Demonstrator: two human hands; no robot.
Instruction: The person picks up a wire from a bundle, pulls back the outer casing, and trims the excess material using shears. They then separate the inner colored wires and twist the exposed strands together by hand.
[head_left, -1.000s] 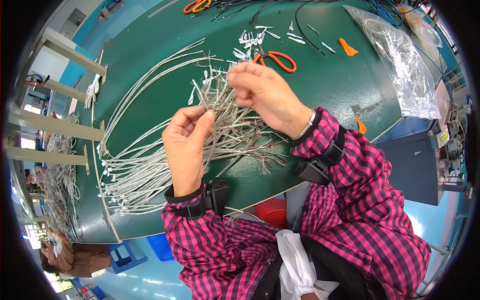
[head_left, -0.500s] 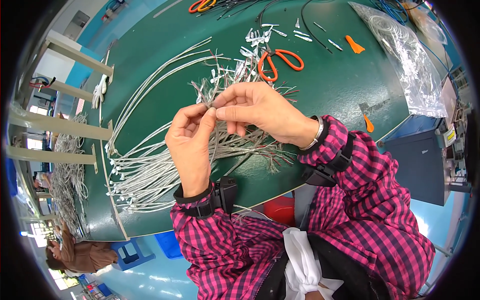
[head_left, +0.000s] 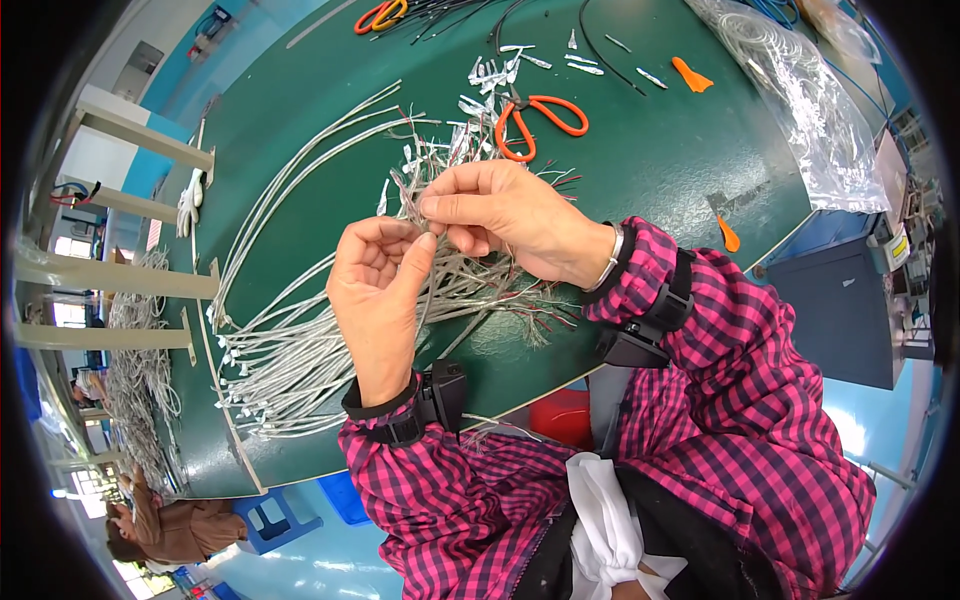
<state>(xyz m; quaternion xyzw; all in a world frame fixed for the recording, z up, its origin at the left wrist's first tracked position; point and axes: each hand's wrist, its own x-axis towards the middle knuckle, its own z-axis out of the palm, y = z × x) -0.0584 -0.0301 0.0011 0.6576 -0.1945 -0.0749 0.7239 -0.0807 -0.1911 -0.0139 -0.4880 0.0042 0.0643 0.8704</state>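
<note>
Your right hand (head_left: 510, 215) has come down to your left hand (head_left: 378, 285), both now pinching one thin grey wire (head_left: 425, 295) above the green table (head_left: 650, 150)

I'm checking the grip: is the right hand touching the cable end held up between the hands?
Touching. The head view shows the right hand with thumb and forefinger pinched on the cable end.

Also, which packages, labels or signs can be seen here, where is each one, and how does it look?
Clear plastic bag: far right of the green table, crumpled, see-through.
Small label: on the grey box beside the table at the right, rectangular, yellow and white.
No screens show.
</note>
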